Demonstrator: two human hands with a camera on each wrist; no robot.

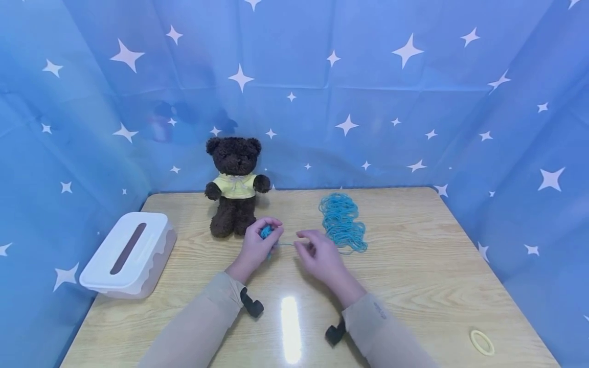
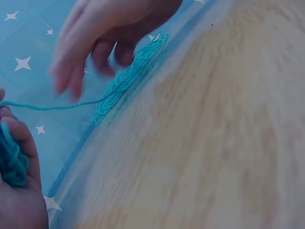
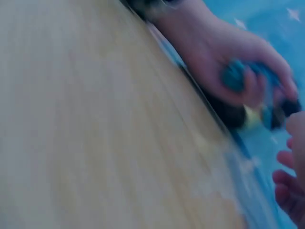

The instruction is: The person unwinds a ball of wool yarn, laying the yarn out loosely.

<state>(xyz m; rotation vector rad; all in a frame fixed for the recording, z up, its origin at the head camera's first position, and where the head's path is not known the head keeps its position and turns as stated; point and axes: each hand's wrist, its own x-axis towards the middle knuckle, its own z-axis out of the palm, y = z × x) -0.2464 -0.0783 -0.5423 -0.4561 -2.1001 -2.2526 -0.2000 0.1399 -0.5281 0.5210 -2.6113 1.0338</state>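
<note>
My left hand (image 1: 262, 240) grips a small wound bundle of blue yarn (image 1: 266, 232), its fingers and thumb curled around it. In the left wrist view, a yarn strand (image 2: 52, 108) runs from that hand to a loose heap of the same yarn (image 2: 128, 78). My right hand (image 1: 319, 255) hovers over the table between the bundle and the heap, fingers loosely bent. Its blurred fingertips (image 2: 76, 90) are close above the strand in the left wrist view, and thumb and forefinger stand apart in the head view. The right wrist view also shows the bundle (image 3: 233, 75) in the left palm.
A dark brown teddy bear (image 1: 235, 158) in a yellow top sits behind my left hand. To the left is a white lidded box (image 1: 124, 255) with a slot in its lid. A pale yellow ring (image 1: 481, 342) lies near the table's (image 1: 414, 296) right front. Starry blue curtains surround the table.
</note>
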